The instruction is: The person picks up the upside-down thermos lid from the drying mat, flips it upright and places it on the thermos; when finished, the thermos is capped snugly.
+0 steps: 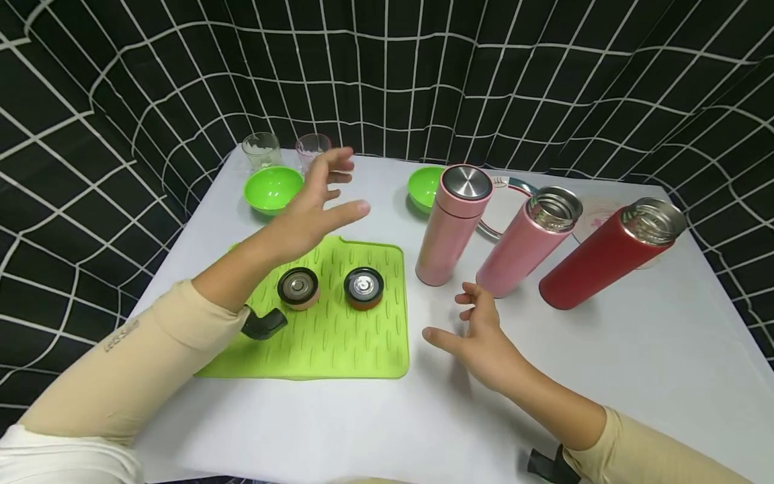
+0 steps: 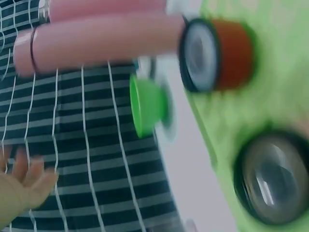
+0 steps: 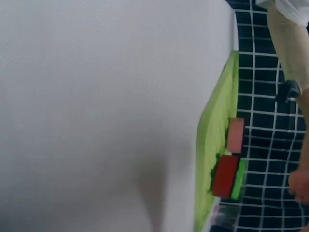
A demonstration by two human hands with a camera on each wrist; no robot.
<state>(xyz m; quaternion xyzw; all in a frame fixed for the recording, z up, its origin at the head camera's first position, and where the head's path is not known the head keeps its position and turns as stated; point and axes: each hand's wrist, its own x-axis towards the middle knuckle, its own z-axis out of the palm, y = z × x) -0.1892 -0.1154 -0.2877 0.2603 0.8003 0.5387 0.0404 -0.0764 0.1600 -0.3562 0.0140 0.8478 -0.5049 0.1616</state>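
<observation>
My left hand [image 1: 308,215] hangs in the air over the back of the green mat [image 1: 338,356], fingers spread and holding nothing. Below it, two bottle lids lie upside down on the mat: a pink lid [image 1: 298,289] and a red lid [image 1: 363,289]. My right hand [image 1: 486,343] hovers near the table, thumb and fingers apart, just in front of an open pink bottle [image 1: 526,245]. Left of that bottle stands a pink bottle [image 1: 450,232] with its lid on. To the right is an open red bottle [image 1: 605,255]. The left wrist view is blurred.
Two green bowls, one at left [image 1: 272,189] and one partly behind the lidded bottle [image 1: 423,187], stand farther back. Two clear glasses [image 1: 261,149] are at the back left. Round clear dishes [image 1: 498,202] lie behind the bottles. A black gridded curtain [image 1: 387,74] encloses the table.
</observation>
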